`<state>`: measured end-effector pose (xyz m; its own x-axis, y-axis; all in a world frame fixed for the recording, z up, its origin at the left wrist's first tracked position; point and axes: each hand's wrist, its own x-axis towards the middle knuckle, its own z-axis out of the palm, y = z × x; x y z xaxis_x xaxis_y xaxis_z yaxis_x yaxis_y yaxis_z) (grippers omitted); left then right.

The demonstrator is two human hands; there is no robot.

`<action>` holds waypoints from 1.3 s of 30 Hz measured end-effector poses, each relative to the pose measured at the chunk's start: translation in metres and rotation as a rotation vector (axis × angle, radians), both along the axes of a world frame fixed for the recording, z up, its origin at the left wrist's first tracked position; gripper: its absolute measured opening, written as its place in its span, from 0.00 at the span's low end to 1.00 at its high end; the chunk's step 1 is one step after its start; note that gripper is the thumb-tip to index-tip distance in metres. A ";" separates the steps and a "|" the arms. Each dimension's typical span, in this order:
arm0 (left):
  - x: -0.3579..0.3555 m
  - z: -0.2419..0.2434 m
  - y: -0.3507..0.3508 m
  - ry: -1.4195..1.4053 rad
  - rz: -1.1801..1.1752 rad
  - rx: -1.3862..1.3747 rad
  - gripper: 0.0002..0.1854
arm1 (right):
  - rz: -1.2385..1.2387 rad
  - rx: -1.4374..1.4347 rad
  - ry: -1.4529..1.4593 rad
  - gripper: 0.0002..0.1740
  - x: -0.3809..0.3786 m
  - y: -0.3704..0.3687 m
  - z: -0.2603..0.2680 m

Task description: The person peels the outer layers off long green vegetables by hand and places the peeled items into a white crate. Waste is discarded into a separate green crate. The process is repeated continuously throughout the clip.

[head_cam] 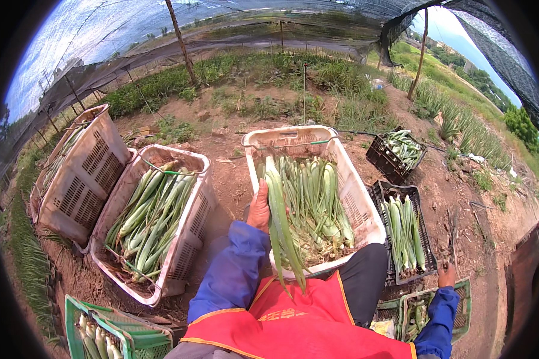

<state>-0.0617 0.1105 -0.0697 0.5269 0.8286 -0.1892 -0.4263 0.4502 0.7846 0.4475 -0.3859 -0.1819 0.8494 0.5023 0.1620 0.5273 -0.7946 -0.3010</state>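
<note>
My left hand (259, 207) is closed around a few long green aloe vera leaves (279, 215). Their pale cut ends point up and the thin tips hang down over my red apron (296, 314). Behind them is a large white plastic crate (364, 204) with more aloe leaves (312, 193) standing along its far side and trimmings at the bottom. Far to the right, my right hand (447, 274) has its fingers curled, beside the corner of a black crate (414, 194) of aloe leaves. A thin dark shape rises above that hand; whether it is held cannot be told.
Left stand a white crate (202, 224) full of leaves and a taller stacked one (81, 175). Green crates (112, 321) (462, 296) sit at lower left and lower right. Another black crate (386, 159) lies farther right. Wooden poles (182, 45) support shade netting.
</note>
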 end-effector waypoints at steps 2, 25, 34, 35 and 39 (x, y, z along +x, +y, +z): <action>0.002 0.006 -0.001 -0.060 -0.047 0.048 0.37 | 0.105 0.150 0.067 0.24 -0.024 0.072 0.026; 0.092 0.025 -0.040 0.103 -0.138 0.589 0.23 | 0.690 1.106 1.635 0.33 -0.294 0.297 0.130; 0.007 -0.105 0.035 0.704 -0.132 0.631 0.21 | 0.068 1.047 1.314 0.20 -0.108 0.148 0.046; -0.005 -0.118 0.041 0.760 -0.138 0.677 0.22 | -0.004 1.013 1.267 0.18 -0.100 0.128 0.022; -0.027 -0.154 0.043 1.006 -0.154 0.857 0.24 | -0.181 0.706 1.239 0.12 -0.072 0.072 -0.062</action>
